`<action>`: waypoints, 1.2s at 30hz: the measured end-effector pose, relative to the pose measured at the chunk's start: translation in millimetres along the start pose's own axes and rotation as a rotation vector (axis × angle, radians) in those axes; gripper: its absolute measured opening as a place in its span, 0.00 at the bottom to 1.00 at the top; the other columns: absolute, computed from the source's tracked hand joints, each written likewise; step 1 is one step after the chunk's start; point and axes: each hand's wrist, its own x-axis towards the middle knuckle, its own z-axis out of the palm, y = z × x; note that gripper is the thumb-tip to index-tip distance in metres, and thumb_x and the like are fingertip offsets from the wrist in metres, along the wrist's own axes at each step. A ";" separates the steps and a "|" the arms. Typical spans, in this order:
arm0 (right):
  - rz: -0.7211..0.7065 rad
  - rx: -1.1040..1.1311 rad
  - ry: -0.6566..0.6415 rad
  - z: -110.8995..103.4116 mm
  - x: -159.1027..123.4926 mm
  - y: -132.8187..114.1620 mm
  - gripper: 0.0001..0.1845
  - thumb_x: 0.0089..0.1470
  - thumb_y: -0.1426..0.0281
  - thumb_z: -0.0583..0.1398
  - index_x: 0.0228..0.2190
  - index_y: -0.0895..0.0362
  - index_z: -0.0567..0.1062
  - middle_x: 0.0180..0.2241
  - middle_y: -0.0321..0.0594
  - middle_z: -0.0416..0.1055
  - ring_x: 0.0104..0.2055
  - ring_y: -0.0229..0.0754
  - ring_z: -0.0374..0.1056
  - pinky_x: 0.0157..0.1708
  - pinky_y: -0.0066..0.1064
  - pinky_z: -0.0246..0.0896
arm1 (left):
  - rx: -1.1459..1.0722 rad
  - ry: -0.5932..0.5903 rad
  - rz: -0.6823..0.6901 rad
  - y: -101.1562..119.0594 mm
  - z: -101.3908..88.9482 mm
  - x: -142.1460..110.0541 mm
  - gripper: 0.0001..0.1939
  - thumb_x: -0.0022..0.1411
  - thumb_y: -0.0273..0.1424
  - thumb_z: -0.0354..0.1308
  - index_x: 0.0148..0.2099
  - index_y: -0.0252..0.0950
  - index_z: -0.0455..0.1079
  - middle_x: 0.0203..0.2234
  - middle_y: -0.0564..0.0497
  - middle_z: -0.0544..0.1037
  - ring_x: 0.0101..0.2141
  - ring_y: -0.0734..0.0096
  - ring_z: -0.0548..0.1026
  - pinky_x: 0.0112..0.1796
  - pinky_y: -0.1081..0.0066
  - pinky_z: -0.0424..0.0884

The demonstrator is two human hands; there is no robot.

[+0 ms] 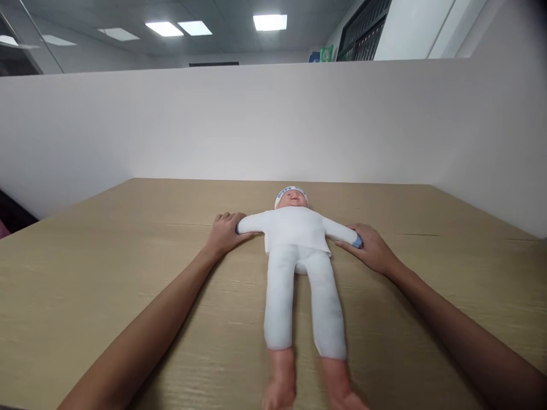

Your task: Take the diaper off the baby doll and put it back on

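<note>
A baby doll [294, 233] in white clothes and a white cap lies face up on the wooden table [106, 273], head away from me, bare feet toward me, arms spread out. My left hand [224, 232] is closed around the end of the doll's arm on the left side. My right hand [371, 247] grips the end of the doll's other arm, where a blue cuff shows between my fingers. Both of my forearms reach in from the near corners of the view.
White partition walls [273, 119] enclose the table at the back and right. The table's left edge drops off near a dark gap [12, 213]. Ceiling lights show above the partition.
</note>
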 end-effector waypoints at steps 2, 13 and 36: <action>0.026 -0.050 0.033 8.2 14.0 10.5 0.35 0.66 0.37 0.59 0.51 0.55 0.79 0.47 0.51 0.81 0.48 0.59 0.73 0.51 0.49 0.67 | -0.036 0.033 -0.013 -7.7 8.3 12.6 0.36 0.65 0.63 0.65 0.62 0.41 0.76 0.54 0.42 0.84 0.54 0.47 0.78 0.57 0.54 0.68; 0.109 -0.114 0.021 44.9 57.7 61.7 0.40 0.68 0.36 0.54 0.60 0.55 0.77 0.54 0.53 0.80 0.54 0.61 0.72 0.56 0.50 0.65 | -0.062 -0.052 -0.080 -32.6 26.6 37.8 0.30 0.72 0.57 0.61 0.62 0.39 0.77 0.51 0.41 0.82 0.50 0.49 0.76 0.51 0.56 0.70; 0.050 0.223 0.384 -3.1 -12.2 -108.3 0.15 0.61 0.75 0.50 0.33 0.52 0.74 0.37 0.46 0.77 0.44 0.51 0.74 0.51 0.44 0.71 | -0.246 0.270 -0.195 81.1 -40.5 -18.8 0.20 0.77 0.30 0.44 0.61 0.37 0.72 0.60 0.39 0.78 0.61 0.52 0.71 0.66 0.51 0.64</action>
